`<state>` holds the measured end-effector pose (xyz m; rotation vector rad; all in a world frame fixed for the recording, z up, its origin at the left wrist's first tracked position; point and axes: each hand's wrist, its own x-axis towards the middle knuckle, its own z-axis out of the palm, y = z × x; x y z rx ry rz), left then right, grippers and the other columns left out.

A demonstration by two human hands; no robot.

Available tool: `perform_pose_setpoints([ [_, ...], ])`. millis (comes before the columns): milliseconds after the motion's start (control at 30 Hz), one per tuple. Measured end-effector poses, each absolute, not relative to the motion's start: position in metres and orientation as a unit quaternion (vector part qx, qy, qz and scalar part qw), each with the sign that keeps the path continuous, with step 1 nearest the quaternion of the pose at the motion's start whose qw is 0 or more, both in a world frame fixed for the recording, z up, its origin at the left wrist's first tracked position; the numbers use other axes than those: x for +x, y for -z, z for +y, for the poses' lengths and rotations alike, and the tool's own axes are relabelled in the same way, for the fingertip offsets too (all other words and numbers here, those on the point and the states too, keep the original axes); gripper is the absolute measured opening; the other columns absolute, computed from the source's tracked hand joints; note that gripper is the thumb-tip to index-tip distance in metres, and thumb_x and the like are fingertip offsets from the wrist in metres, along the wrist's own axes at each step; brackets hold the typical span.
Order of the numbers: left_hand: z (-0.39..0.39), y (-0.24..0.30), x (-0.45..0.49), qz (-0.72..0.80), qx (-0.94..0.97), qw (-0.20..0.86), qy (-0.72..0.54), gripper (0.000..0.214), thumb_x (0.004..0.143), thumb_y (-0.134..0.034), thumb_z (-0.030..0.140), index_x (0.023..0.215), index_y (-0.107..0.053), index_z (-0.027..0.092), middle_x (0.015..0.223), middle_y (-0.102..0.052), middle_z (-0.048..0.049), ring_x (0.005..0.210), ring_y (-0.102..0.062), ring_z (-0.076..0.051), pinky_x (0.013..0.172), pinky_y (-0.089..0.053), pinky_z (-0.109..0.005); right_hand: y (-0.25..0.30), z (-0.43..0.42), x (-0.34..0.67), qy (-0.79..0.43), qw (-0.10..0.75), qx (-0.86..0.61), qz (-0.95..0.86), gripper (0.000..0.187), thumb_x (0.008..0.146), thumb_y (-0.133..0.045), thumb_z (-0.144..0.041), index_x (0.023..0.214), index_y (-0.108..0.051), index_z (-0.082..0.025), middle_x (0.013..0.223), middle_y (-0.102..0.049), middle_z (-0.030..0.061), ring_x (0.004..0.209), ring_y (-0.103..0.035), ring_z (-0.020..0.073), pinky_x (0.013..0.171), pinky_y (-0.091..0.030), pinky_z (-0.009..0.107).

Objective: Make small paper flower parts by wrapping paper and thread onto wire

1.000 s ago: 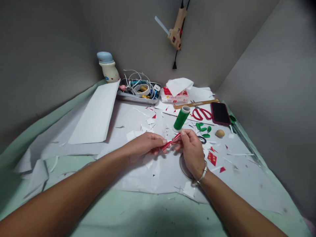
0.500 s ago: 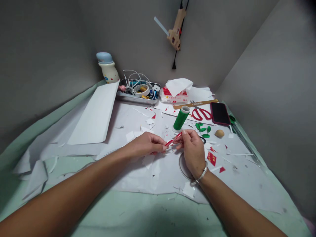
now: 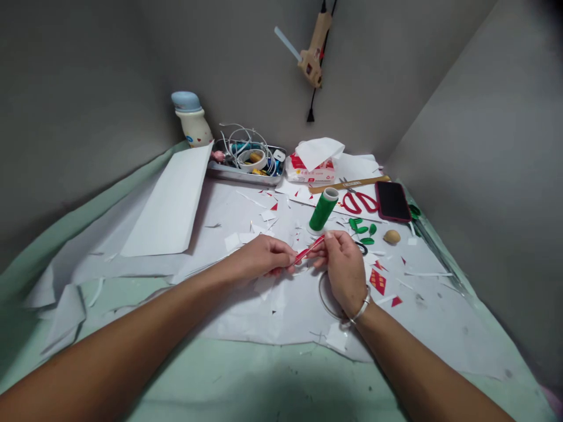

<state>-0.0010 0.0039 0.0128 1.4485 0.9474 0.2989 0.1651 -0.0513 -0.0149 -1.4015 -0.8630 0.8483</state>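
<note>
1. A thin, narrow red-and-white paper strip [image 3: 309,249] sits in the air between the hands, tilted with its right end higher, above a white paper sheet.
2. The left hand [image 3: 264,258] reaches in from the lower left, with the forearm low and the palm turned inward. Its thumb and fingers [image 3: 288,256] are closed into a tight pinch on the strip's lower end.
3. The right hand [image 3: 343,266] comes in from the lower right, bent at the wrist with the knuckles up. Its thumb and forefinger [image 3: 328,239] pinch the strip's upper end, and the other fingers curl loosely beneath. A silver bangle [image 3: 361,311] circles the wrist.
4. A thin round hoop [image 3: 322,293] lies on the paper just under the right hand, and small black-handled scissors [image 3: 361,249] lie partly behind it.
5. Just beyond the hands stand a green thread spool [image 3: 321,210] and 5 or so glossy green leaf-shaped cutouts [image 3: 360,230].
6. Further right are red-handled scissors [image 3: 359,202], a black phone in a red case [image 3: 392,201] and a red-patterned paper diamond [image 3: 377,281].
7. Further back, a steel tray [image 3: 240,175] holds white cables and tape, and a hot glue gun [image 3: 313,53] hangs on the wall.
</note>
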Motion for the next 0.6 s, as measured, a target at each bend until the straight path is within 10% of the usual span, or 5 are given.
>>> perform_pose_setpoints([
  [600, 0.0041, -0.0032, 0.0000, 0.435, 0.680, 0.570, -0.156, 0.015, 0.070, -0.067, 0.028, 0.077, -0.069, 0.015, 0.062, -0.061, -0.0018, 0.055, -0.048, -0.012, 0.054, -0.035, -0.027, 0.0142, -0.0493, 0.1646, -0.376, 0.609, -0.601, -0.356, 0.018, 0.094, -0.048, -0.037, 0.087, -0.047, -0.020, 0.068, -0.067, -0.0019, 0.051, -0.069, 0.0144, 0.042, -0.054, 0.021],
])
